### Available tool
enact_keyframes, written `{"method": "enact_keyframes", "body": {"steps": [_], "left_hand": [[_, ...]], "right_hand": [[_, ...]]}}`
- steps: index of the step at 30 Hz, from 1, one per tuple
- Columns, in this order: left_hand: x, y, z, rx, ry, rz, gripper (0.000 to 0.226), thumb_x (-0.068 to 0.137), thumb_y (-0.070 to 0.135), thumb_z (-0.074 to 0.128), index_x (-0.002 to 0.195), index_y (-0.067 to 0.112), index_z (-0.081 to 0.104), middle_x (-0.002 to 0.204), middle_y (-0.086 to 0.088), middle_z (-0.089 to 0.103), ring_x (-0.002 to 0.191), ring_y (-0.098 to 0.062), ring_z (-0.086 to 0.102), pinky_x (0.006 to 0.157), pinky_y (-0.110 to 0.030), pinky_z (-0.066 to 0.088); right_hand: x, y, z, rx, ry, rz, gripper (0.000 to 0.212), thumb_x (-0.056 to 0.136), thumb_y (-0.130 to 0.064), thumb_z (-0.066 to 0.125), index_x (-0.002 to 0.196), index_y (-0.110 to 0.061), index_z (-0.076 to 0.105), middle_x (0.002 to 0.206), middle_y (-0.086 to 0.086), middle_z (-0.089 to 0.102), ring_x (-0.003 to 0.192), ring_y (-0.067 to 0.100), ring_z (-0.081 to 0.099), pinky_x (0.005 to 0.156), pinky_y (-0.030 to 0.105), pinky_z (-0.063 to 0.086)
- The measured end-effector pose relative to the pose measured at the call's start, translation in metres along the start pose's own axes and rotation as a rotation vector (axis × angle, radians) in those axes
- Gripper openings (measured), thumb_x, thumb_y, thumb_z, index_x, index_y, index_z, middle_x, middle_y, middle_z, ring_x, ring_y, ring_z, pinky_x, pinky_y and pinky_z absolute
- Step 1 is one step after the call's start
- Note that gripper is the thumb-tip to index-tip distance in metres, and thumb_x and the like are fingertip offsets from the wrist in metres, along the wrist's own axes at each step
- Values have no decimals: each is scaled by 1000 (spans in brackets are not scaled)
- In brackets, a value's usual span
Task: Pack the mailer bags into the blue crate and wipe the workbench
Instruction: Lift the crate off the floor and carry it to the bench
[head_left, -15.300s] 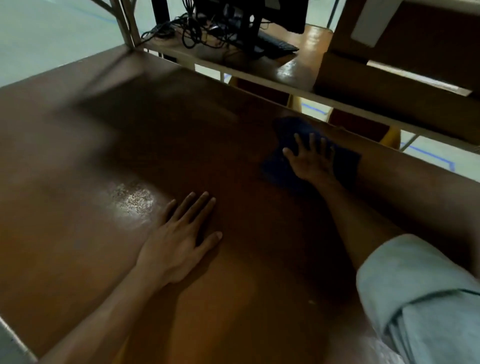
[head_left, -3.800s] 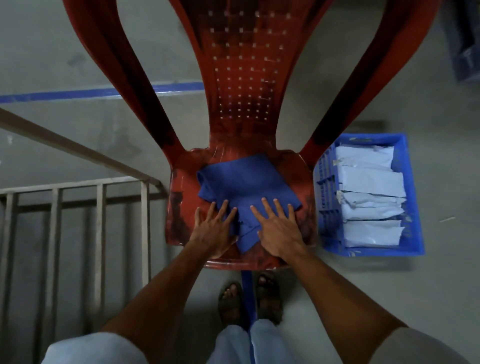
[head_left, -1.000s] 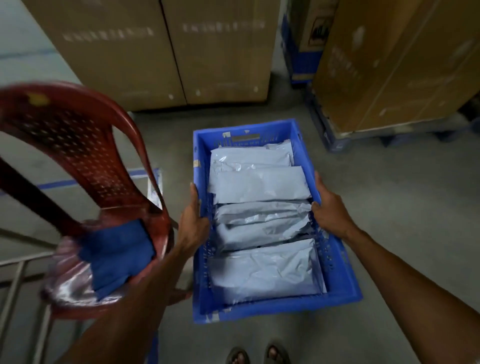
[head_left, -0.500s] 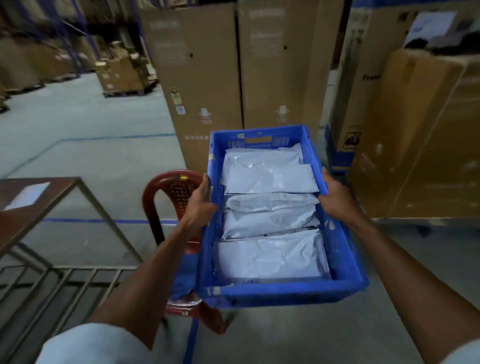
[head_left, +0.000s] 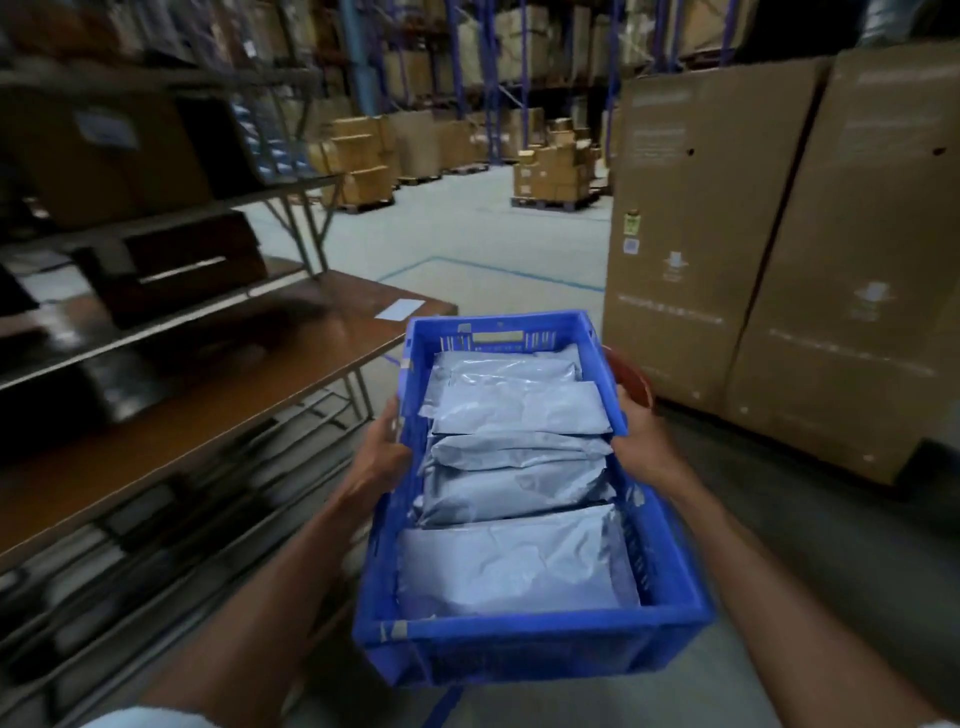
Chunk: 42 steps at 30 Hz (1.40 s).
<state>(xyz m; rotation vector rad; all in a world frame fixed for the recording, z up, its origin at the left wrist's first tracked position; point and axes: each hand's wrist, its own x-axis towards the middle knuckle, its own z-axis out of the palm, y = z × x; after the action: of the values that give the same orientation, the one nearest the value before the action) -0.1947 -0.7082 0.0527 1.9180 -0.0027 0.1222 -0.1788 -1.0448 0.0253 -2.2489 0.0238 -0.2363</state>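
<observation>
I hold the blue crate (head_left: 524, 644) in the air in front of me, level and lengthwise. Several grey mailer bags (head_left: 514, 467) lie stacked flat inside it, filling it end to end. My left hand (head_left: 382, 457) grips the crate's left long wall near the middle. My right hand (head_left: 641, 441) grips the right long wall opposite. The brown workbench (head_left: 218, 410) stands to my left, its top bare except for a white paper slip (head_left: 399, 309) at its far corner.
Tall cardboard boxes (head_left: 779, 249) stand close on the right. A red chair (head_left: 631, 376) peeks out behind the crate's right side. Shelves with dark items rise over the workbench on the left. Pallets of cartons (head_left: 553, 174) sit far ahead across an open grey floor.
I have lifted the crate off the floor and turned left with it. The chair has dropped behind the crate and the workbench has come into view on the left.
</observation>
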Motion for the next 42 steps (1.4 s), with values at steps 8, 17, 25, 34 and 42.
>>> {"method": "enact_keyframes", "body": {"steps": [8,17,25,34,42], "left_hand": [[-107,-29,-207,177,371,-147,81,79,-15,52,154,13,39,140,4,52,131,-19,51,103,-30,45],[-222,-61,-405,208,707,-203,53,81,-16,51,118,21,58,95,4,68,95,-27,69,73,-27,55],[-266,-89,-566,302,779,-221,77,72,-13,54,144,13,50,121,-3,59,98,-21,61,67,-17,46],[-250,-144,-682,275,862,-357,35,70,-25,51,74,10,49,64,0,46,61,-23,46,37,-17,33],[-195,-191,-757,223,879,-429,34,68,-23,53,90,3,59,68,-7,55,54,-18,48,39,-19,38]], "right_hand": [[-5,-158,163,-39,-328,-230,80,75,-6,49,153,-18,35,146,11,52,130,33,52,102,32,43],[-73,-361,322,-18,-496,-427,73,84,6,57,153,-7,34,152,20,43,137,37,42,106,37,36],[-122,-499,436,-55,-536,-514,67,88,0,55,152,-9,37,145,22,48,130,42,47,102,39,41],[-116,-584,539,-71,-602,-570,56,84,-5,58,140,-8,48,136,23,54,123,43,51,100,36,41],[-67,-631,639,-51,-655,-577,50,82,-3,58,132,-8,55,129,21,60,120,41,55,99,36,42]]}}
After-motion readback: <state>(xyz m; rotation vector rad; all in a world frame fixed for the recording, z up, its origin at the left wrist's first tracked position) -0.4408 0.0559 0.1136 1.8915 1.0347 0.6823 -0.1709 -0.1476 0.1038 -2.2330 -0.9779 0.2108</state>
